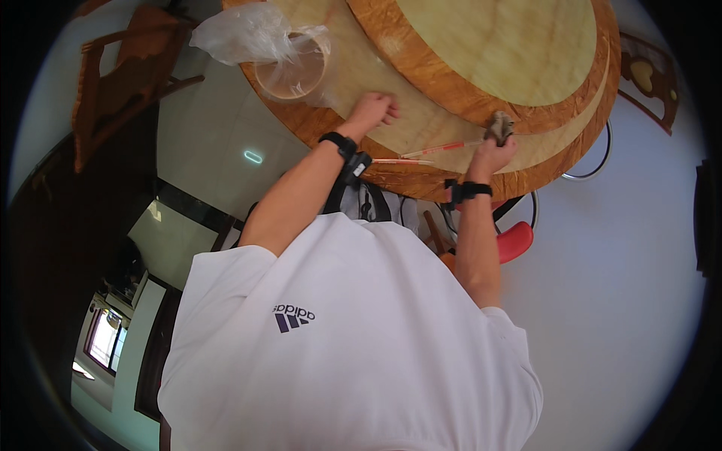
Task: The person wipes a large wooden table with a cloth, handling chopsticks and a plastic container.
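My left hand hovers over the outer part of the round table, fingers loosely curled and apart, with nothing visible in it. A crumpled grey-brown cloth is in the grip of my right hand, by the raised round centre of the table. Between the hands lies a slender stick in red-and-white wrapping, its right end near my right hand. A second wrapped stick lies closer to the table's front edge, its left end hidden behind my left wrist strap.
At the table's left edge stands a round tub, with a clear plastic bag partly over it. A wooden chair is on the left, another chair back on the right. A red seat is beside my right forearm.
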Action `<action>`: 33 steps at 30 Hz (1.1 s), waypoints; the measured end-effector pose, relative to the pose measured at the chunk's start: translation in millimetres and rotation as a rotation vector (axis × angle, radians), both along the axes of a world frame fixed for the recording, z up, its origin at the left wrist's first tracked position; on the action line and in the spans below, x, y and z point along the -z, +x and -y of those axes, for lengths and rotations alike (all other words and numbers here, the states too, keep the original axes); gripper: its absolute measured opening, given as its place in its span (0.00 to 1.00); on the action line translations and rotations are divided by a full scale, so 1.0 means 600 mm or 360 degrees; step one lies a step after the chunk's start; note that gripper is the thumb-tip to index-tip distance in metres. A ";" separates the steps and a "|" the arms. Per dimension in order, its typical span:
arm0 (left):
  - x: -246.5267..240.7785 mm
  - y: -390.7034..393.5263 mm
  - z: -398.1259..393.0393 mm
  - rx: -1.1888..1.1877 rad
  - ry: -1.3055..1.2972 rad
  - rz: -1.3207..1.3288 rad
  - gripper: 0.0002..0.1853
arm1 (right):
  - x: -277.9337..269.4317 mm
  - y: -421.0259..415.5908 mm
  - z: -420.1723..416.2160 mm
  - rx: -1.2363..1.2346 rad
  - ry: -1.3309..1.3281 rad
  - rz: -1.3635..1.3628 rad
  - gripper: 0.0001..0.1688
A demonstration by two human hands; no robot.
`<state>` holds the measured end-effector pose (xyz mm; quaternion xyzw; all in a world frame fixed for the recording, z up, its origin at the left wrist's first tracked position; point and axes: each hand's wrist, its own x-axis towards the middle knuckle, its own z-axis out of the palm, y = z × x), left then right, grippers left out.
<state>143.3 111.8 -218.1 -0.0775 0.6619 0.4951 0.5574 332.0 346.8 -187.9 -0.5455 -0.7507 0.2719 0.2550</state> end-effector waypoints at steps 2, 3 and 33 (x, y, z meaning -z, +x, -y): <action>0.017 -0.039 0.058 -0.0019 -0.0067 0.0055 0.19 | -0.006 -0.040 0.079 -0.0077 -0.0063 -0.0073 0.15; 0.022 -0.053 0.072 -0.0028 -0.0103 0.0082 0.19 | -0.014 -0.065 0.110 -0.0174 -0.0080 -0.0102 0.15; -0.016 -0.156 -0.081 -0.0371 -0.0824 -0.0260 0.31 | -0.092 -0.266 -0.035 -0.0873 0.0066 0.0116 0.19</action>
